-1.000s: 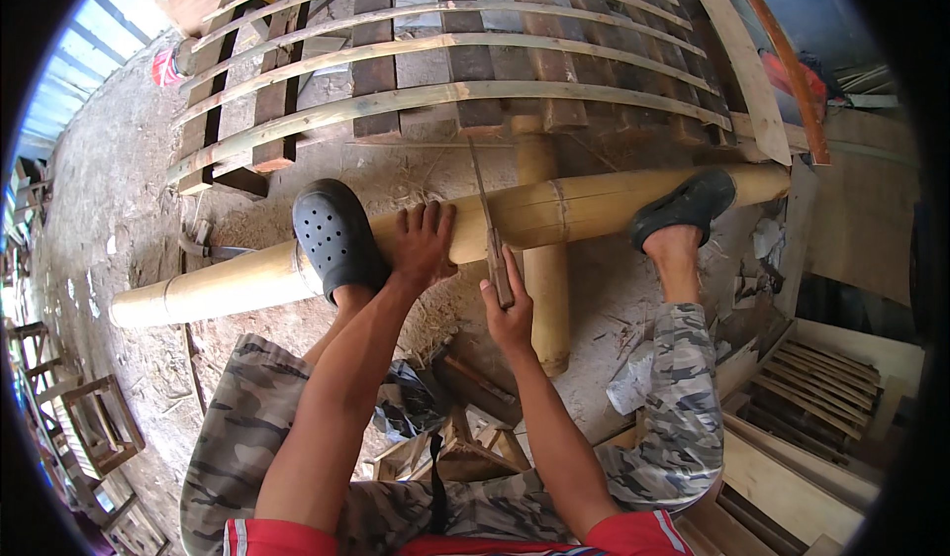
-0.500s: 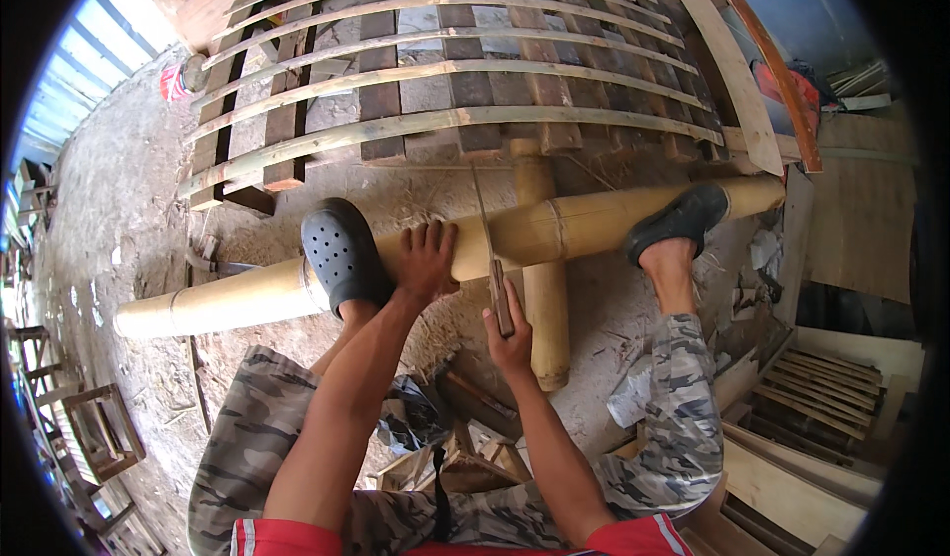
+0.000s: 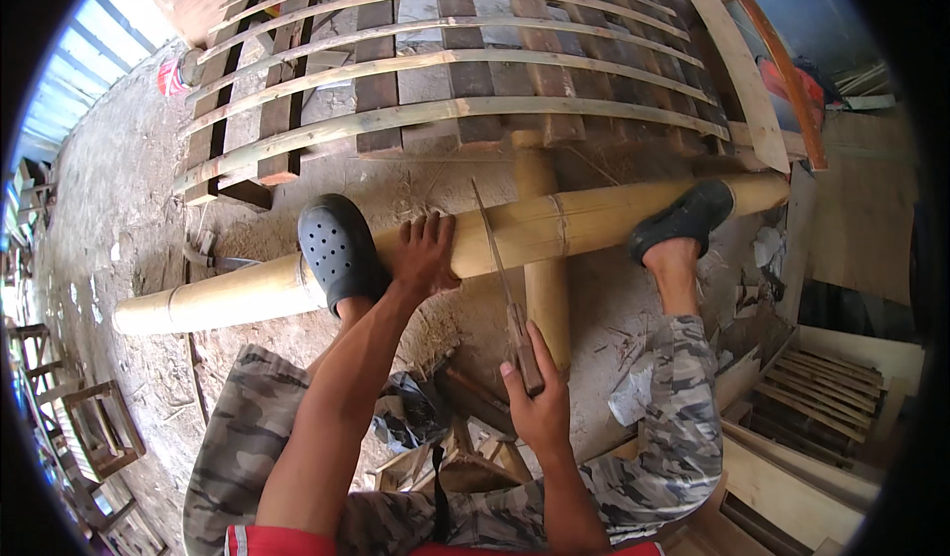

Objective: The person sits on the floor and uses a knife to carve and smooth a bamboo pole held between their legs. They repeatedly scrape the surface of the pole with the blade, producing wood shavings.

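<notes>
A thick yellow bamboo pole (image 3: 623, 222) lies crosswise in front of me, over a second bamboo piece (image 3: 547, 309) that points toward me. My left hand (image 3: 421, 257) presses on the pole right beside my left foot in its dark clog (image 3: 339, 249), fingers over the top. My right hand (image 3: 539, 393) grips the wooden handle of a handsaw (image 3: 500, 269). The narrow saw blade lies across the pole just right of my left hand, its tip reaching past the far side. My right foot in a black clog (image 3: 683, 222) rests on the pole farther right.
Beyond the pole stands a rack of dark beams with long bamboo strips (image 3: 450, 109) across them. A dark plastic bag (image 3: 408, 413) and wood offcuts lie between my legs. Planks and a slatted wooden piece (image 3: 821, 388) are at the right; small wooden frames (image 3: 99, 427) at the left.
My right hand has drawn the handsaw back toward me and slightly right, so its handle is farther from the pole. My left hand and both feet stay on the pole.
</notes>
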`<state>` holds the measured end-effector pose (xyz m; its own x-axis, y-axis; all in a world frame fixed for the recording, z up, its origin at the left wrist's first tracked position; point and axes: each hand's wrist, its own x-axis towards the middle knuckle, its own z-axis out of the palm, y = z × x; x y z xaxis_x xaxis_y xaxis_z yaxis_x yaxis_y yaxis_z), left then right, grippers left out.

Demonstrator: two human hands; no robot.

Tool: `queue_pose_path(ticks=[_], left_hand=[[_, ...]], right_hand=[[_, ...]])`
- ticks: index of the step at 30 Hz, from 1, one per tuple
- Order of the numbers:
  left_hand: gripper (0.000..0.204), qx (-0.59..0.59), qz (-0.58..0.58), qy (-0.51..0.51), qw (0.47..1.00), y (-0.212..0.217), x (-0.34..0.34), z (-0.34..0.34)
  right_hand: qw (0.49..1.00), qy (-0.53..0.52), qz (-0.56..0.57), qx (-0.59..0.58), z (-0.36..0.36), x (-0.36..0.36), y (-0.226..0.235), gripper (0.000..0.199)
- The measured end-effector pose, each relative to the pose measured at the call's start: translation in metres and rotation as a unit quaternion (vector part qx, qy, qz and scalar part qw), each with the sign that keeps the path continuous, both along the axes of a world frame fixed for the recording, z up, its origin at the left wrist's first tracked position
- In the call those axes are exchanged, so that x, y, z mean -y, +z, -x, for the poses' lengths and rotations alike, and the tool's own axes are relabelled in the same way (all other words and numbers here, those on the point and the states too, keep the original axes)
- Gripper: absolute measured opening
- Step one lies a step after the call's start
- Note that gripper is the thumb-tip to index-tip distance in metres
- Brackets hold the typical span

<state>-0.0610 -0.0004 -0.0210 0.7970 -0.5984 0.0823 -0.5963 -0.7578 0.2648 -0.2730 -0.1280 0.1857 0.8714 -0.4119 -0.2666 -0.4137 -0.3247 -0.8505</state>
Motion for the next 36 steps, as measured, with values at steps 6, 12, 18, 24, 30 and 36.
queue_pose_path(ticks=[6, 12, 18, 24, 30, 36], left_hand=[[0.121, -0.058, -0.001, -0.015, 0.998, 0.003, -0.004, -0.011], [0.122, -0.058, -0.016, -0.017, 0.998, 0.007, -0.003, -0.014], [0.121, -0.067, -0.032, -0.004, 0.997, 0.014, -0.003, -0.015], [0.115, -0.052, -0.007, -0.017, 0.998, -0.003, -0.007, -0.015], [0.128, -0.085, -0.034, -0.022, 0.996, 0.01, 0.005, -0.024], [0.119, -0.073, -0.029, -0.023, 0.997, 0.012, -0.008, -0.016]], right_hand=[[1.0, -0.01, 0.01, -0.013, 0.035, -0.006, -0.024, 0.055], [0.999, -0.005, 0.018, -0.03, 0.043, -0.006, 0.013, 0.057], [0.995, -0.017, -0.02, -0.101, 0.102, -0.015, 0.063, 0.059], [0.985, 0.04, 0.116, 0.125, 0.014, -0.009, -0.044, 0.057], [0.993, 0.026, 0.078, 0.086, -0.081, 0.02, -0.093, 0.062], [0.999, -0.022, -0.036, 0.032, -0.064, 0.004, -0.095, 0.064]])
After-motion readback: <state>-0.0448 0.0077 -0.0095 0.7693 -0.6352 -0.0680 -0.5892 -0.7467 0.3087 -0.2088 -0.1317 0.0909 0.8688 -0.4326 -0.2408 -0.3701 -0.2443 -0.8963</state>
